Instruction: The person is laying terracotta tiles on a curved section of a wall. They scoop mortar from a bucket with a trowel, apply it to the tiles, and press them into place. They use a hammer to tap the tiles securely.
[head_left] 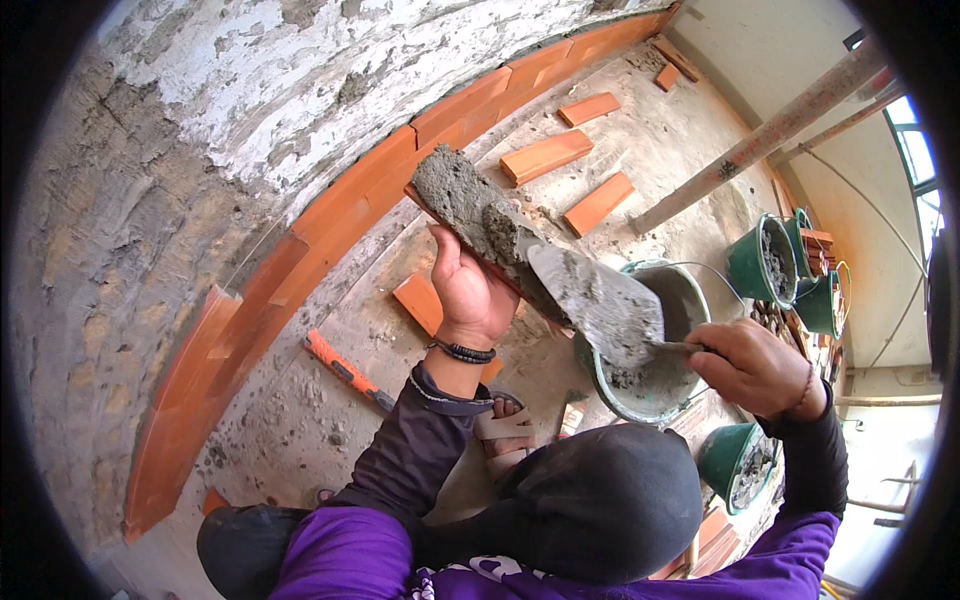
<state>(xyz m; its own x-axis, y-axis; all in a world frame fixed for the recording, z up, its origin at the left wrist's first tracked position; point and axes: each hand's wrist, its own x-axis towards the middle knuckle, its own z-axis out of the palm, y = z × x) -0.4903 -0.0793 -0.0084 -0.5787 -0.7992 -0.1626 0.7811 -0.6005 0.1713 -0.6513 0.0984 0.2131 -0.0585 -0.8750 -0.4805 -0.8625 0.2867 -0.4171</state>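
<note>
My left hand (472,295) is closed under a flat orange brick (420,197), holding it up at a slant. Wet grey mortar (465,200) lies thick along the brick's upper face. In my right hand (752,368) is the handle of a trowel (600,305), its broad blade smeared with mortar. The blade's far edge meets the mortar near the brick's lower end. Below the blade stands a green bucket (640,408) with mortar inside, partly hidden by the trowel.
A low curved-looking course of orange bricks (390,170) runs along the rough wall (170,200). Loose bricks (548,156) lie on the dusty floor. An orange-handled tool (343,365) rests near my left forearm. A metal prop (770,135) slants at right, near more green buckets (750,262).
</note>
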